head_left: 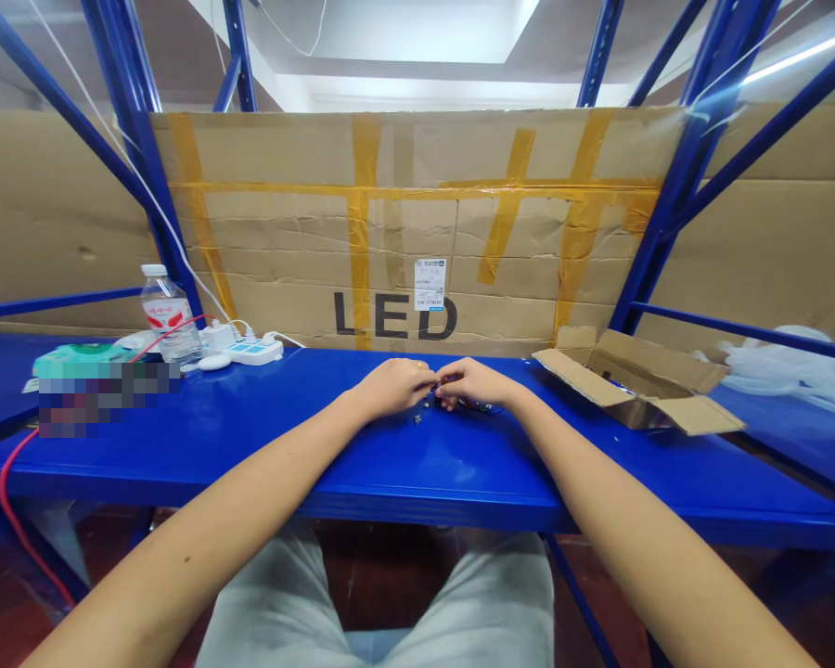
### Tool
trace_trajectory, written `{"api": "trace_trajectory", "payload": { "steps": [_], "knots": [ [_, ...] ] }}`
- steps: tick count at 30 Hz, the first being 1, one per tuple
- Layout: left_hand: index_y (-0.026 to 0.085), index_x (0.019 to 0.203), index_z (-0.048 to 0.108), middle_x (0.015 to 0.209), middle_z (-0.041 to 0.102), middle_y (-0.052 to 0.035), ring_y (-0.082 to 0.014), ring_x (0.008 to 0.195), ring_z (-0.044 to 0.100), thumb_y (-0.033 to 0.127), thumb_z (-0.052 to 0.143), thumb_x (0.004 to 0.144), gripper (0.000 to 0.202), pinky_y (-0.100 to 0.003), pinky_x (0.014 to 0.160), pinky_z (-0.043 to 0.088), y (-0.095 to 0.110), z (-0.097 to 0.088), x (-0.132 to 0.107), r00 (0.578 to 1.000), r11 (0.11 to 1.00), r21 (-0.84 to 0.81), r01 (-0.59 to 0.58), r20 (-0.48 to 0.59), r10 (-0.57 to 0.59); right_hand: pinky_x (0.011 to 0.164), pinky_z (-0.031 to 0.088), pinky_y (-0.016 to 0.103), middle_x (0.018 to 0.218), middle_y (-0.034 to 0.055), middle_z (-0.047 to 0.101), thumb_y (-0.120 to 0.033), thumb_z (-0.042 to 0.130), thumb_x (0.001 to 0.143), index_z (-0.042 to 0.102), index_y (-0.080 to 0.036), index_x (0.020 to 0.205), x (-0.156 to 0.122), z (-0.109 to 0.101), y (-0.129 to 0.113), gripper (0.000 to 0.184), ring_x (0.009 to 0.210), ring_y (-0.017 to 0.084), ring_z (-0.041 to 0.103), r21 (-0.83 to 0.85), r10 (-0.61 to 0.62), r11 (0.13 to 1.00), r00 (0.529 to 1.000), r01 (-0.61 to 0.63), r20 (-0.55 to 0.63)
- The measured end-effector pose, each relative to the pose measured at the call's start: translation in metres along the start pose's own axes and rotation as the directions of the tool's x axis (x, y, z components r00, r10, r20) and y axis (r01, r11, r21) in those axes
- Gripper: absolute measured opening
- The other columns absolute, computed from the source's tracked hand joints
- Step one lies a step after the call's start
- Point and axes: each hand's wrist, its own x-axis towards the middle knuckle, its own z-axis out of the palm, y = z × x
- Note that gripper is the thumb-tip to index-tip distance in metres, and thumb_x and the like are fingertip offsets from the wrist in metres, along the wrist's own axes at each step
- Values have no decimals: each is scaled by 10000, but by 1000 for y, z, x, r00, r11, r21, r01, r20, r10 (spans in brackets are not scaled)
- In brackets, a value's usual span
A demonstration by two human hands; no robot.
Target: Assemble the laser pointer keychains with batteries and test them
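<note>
Over the middle of the blue table (264,445), my left hand (398,382) and my right hand (468,380) meet at the fingertips. Both are closed in a pinch; whatever sits between the fingers is too small to make out. A little bundle of thin coloured wires (474,405) lies under my right hand and is partly hidden by it. Just below my left hand, a tiny metallic piece (418,419) rests on the tabletop.
An open cardboard box (640,380) stands at the right. On the left are a water bottle (171,320), a white power strip (256,350) with plugs, and a green packet (87,360). A large cardboard panel (285,241) marked LED closes off the back, between blue posts.
</note>
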Motion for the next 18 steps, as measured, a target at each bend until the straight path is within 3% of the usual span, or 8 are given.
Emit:
{"api": "trace_trajectory", "payload": {
  "steps": [5, 12, 18],
  "knots": [
    [174, 975, 712, 957, 734, -60, -179, 887, 664, 207, 504, 909, 220, -263, 785, 458, -2, -3, 1, 994, 985, -140, 105, -9, -107, 653, 515, 279, 684, 17, 685, -215, 674, 665, 694, -152, 834, -2, -4, -2, 182, 633, 152, 642, 3, 52, 999, 999, -52, -10],
    [211, 906, 729, 900, 726, -57, -195, 820, 655, 213, 539, 860, 195, -260, 699, 433, 0, 0, -1, 959, 991, -63, 122, 263, -101, 595, 481, 243, 690, 24, 695, -180, 634, 636, 707, -152, 853, -6, -5, -9, 230, 626, 145, 638, -61, 93, 994, 995, -95, -23],
    [207, 788, 710, 780, 691, -45, -180, 749, 627, 159, 528, 848, 197, -251, 678, 412, 2, 4, 1, 948, 991, -103, 89, 313, -53, 579, 473, 244, 660, 14, 685, -176, 639, 625, 709, -149, 850, -6, -4, -13, 238, 606, 144, 628, -58, 96, 994, 995, -98, -27]
  ]
}}
